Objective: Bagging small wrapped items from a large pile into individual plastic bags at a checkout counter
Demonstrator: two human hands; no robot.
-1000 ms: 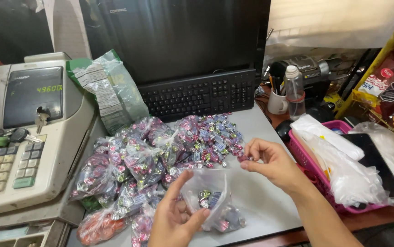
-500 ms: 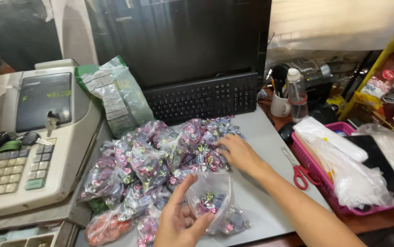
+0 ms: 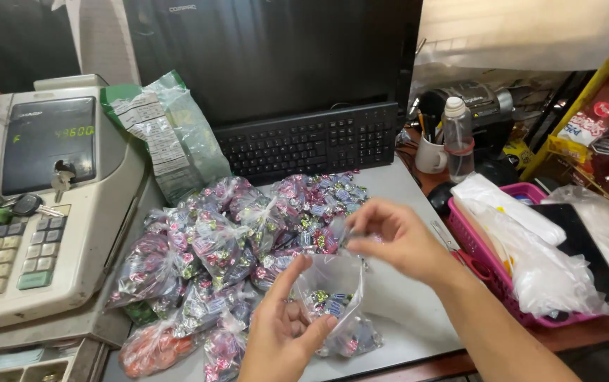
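a small clear plastic bag [image 3: 333, 293], partly filled with wrapped candies, sits upright at the near middle of the grey counter [image 3: 418, 311], its mouth facing up and its long axis roughly vertical. the left hand [image 3: 283, 329] grips the bag's near-left rim, thumb and fingers closed on the plastic. the right hand [image 3: 393, 237] hangs just above and to the right of the mouth, fingertips pinched together on something too small to tell; the bag's opening lies straight below them. just beyond lies a heap of tied candy packets [image 3: 234, 240]. further left stands a cash register [image 3: 36, 205], at the far side a black keyboard [image 3: 308, 141], and to the right a pink basket [image 3: 502, 283].
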